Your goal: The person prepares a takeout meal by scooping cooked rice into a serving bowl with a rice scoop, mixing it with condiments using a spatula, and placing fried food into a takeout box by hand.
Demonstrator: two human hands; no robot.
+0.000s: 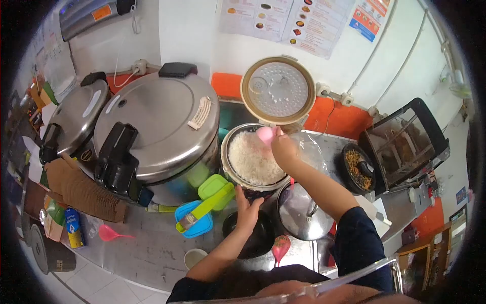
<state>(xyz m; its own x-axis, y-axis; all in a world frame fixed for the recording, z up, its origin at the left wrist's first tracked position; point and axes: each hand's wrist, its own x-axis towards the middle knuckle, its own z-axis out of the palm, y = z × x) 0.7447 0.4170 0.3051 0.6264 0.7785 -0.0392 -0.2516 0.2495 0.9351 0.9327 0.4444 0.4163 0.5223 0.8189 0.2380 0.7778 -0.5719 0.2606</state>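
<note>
Right hand [284,147] is grasping pink scoop [265,134] over rice [253,161], one o'clock; left hand [246,210], fingers spread, is touching cooker [228,172], seven o'clock.

White wall [185,30] with posters [283,23], orange band [331,115] below; metal counter [147,256]; pale tiled floor [104,283]; wooden shelving [430,253] right.

Rice cooker [226,164]: round, pale-rimmed, standing on the metal tabletop [126,253], its lid [283,90] raised open; white rice [251,161] heaped inside. Pink scoop [266,134]: one, glossy, rounded bowl, held over the rice near the rim's far side.
</note>
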